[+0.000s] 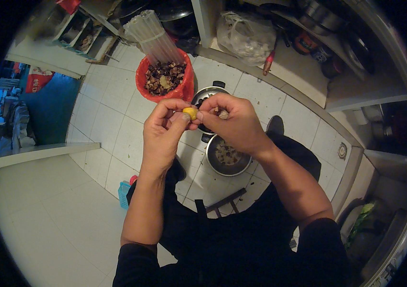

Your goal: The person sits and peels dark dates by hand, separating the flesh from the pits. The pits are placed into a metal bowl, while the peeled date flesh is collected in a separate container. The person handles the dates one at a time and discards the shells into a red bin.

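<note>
Between the fingertips of both hands is a small yellow nut kernel, probably a chestnut. My left hand pinches it from the left with thumb and fingers. From the right, the thumb and forefinger of my right hand meet it, and pale brown shell or skin pieces show within that hand. Below the hands stands a metal pot with dark nuts, partly hidden. A second metal pot nearer me holds small pale brown pieces. Beyond the hands, a bin with a red bag holds brown shells.
Bundled clear plastic tubes stand in the bin's far side. Low shelves at the right hold a plastic bag and cookware. A blue basket is on the tiled floor at the left. My feet flank the pots, with a dark wooden rack-like piece nearer me.
</note>
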A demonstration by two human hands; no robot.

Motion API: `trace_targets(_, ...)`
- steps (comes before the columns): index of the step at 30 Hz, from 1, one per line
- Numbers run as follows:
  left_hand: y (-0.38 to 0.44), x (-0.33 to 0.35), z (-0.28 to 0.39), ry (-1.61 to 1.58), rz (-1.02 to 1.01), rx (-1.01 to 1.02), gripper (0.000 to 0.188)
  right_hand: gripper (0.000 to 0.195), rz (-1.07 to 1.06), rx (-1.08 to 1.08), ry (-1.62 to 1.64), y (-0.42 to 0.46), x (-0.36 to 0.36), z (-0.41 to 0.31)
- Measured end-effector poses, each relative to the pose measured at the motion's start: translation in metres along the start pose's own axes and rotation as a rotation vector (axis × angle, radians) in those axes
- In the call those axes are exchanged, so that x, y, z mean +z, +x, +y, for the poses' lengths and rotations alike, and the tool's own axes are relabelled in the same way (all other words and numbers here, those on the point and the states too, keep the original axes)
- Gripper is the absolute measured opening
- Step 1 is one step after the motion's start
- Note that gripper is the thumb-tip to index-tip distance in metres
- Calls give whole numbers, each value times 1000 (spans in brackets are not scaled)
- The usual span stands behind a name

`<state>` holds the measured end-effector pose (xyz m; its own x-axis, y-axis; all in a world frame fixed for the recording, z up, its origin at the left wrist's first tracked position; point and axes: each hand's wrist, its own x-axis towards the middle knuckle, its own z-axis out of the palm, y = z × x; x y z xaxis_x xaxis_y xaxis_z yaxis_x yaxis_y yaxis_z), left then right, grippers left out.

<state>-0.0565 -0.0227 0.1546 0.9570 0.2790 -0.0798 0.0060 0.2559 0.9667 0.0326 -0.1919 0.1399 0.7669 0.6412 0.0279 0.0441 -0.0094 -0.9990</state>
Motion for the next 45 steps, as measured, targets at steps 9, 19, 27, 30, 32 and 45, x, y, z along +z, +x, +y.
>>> trace_targets(9,-1,2,-2,34,-17,25,15,16,64,-43,24,2,5,12)
trace_targets(19,-1,-1,-3,55,6,-13,14,10,28,-85,-135,-1,1,6)
trace_targets(27,-3,1,-3,104,-25,28,18,10,170,-200,-171,4,9,11)
trace_targets(30,-2,1,-1,41,-24,-10,18,5,86,-42,-79,1,4,7)
trace_targets(32,-1,1,0,-16,-13,-51,18,6,63,18,-54,0,-1,4)
trace_targets(45,1,-3,-5,-146,-53,-129,32,10,-25,124,177,1,-1,3)
